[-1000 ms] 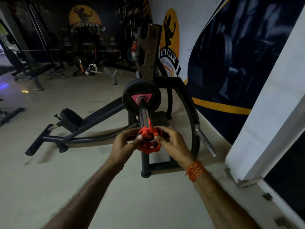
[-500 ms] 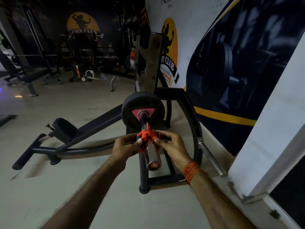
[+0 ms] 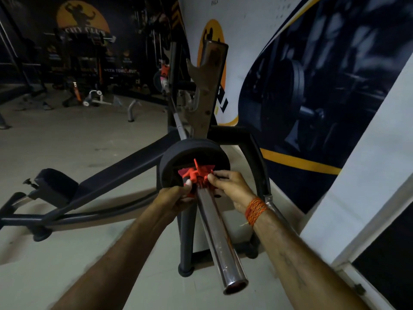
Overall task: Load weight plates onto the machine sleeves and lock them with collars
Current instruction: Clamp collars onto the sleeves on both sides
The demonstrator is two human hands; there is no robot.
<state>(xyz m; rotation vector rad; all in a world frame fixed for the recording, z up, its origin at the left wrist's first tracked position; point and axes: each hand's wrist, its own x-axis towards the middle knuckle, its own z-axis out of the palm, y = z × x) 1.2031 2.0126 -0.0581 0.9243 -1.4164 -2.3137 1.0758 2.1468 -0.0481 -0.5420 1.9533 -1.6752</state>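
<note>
A chrome sleeve (image 3: 220, 238) juts toward me from the machine, its open end at the lower middle. A black weight plate (image 3: 178, 153) with a pink centre mark sits far up on it. A red collar (image 3: 197, 176) rings the sleeve right against the plate's face. My left hand (image 3: 176, 194) grips the collar's left side and my right hand (image 3: 228, 186), with an orange thread band on its wrist, grips the right side. The fingers hide the collar's lower part.
The machine's black frame (image 3: 257, 157) curves around the plate, with a rusty upright post (image 3: 207, 95) behind it and a padded arm (image 3: 55, 186) low at the left. A muralled wall (image 3: 301, 86) runs close on the right. More gym equipment stands at the far back.
Both hands have slid the red collar from the sleeve's outer end up its length to the plate. The view has moved closer, so the bare sleeve now reaches toward me.
</note>
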